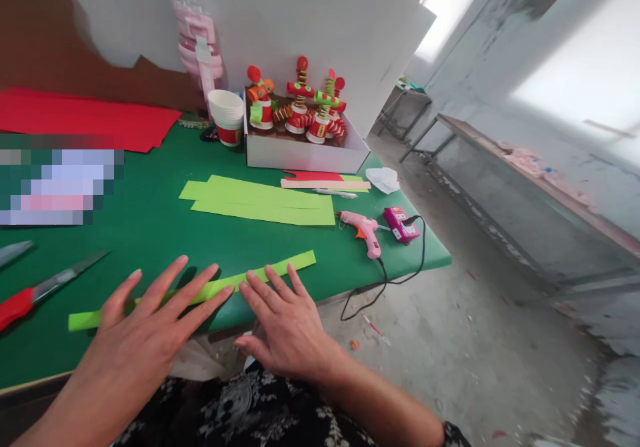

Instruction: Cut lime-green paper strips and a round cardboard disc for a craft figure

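A narrow light-green paper strip (295,260) lies slantwise near the front edge of the green table (150,247). My left hand (150,320) rests on its left half, fingers spread and stretched out. Against the strip's right half lie the fingertips of my right hand (285,320), the fingers extended and the thumb off to the side. Both hands hold nothing, and the fingers cover parts of the strip. Wider light-green paper pieces (260,200) lie beyond it. Left of my left hand is a pair of scissors (50,287) with a red handle, partly cut off by the frame.
A pink glue gun (365,230) lies at the right, its black cord running to a purple power box (403,223) and hanging past the edge. Behind stand a white box (305,157) of paper-cup figures and stacked paper cups (227,117). Red sheets (85,117) lie back left.
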Demonstrator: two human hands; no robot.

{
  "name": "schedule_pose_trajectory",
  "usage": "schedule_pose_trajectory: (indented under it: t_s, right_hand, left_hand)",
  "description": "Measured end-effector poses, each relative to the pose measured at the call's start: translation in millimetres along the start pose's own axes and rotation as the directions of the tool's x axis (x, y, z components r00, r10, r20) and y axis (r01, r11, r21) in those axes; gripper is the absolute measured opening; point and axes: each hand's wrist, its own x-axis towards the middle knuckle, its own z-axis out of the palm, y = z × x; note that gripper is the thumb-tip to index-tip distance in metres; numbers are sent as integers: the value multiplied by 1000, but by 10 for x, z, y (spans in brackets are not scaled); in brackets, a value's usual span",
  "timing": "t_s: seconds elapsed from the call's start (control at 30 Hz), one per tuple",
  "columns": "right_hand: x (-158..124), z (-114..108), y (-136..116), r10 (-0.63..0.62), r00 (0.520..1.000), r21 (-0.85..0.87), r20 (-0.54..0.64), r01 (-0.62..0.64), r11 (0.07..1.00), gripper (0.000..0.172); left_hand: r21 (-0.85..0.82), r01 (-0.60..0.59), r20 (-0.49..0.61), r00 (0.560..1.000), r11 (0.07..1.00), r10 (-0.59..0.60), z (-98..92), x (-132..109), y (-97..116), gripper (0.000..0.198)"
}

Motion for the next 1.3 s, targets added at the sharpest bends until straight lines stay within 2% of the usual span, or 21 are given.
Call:
schedule_pose_trajectory:
  t_s: [0.2,0.33,0.43,0.5,0.57,0.63,0.73,0.8,0.93,1.07,1.2,1.27,1.3]
  right_hand:
    - [-66,-136,259,36,998,-24,57,-35,999,64]
    - [-131,-217,513,147,986,-71,79,-142,987,59]
    - [-222,-271,691,252,967,-124,37,-246,961,59]
    - [-274,-294,731,331,942,-155,-51,-334,930,64]
    - [-281,-286,662,338,928,-158,-155,-361,919,72]
    - [-226,-231,489,223,955,-133,-193,-251,959,79]
    - [-63,-75,161,-48,994,-48,-102,43,998,84]
    - [44,40,-3,-122,990,-1,-66,122,993,87]
    - [160,185,-97,-89,993,4,-76,89,996,91]
    - [162,198,-94,-72,994,-28,-78,70,997,84]
    - [155,153,-133,-41,996,-32,-81,38,999,74]
    - [162,128,-152,-27,997,-25,-68,25,999,74]
    - [166,119,-159,-23,998,-25,-62,22,999,75]
  left_hand:
    - [16,-24,5,1000,1000,24,-1,-2,-13,80]
    - [9,3,-72,997,1000,-2,23,2,8,87]
    - [0,1,-84,996,1000,-1,25,23,29,85]
    - [2,15,-69,997,1000,-15,16,48,44,85]
    - [16,31,-59,998,999,-30,0,79,67,83]
    - [38,42,-55,998,998,-40,-29,114,105,78]
    - [81,46,-39,998,996,-43,-91,166,189,61]
    - [110,51,-33,998,993,-48,-125,194,242,51]
    - [154,104,-17,995,983,-103,-126,205,283,51]
    - [172,91,-29,996,981,-87,-110,128,267,54]
    - [138,90,-163,984,986,-67,-285,-71,151,63]
    - [56,143,-263,957,988,-123,-436,-197,7,62]
    - [2,181,-301,938,983,-172,-506,-256,-81,55]
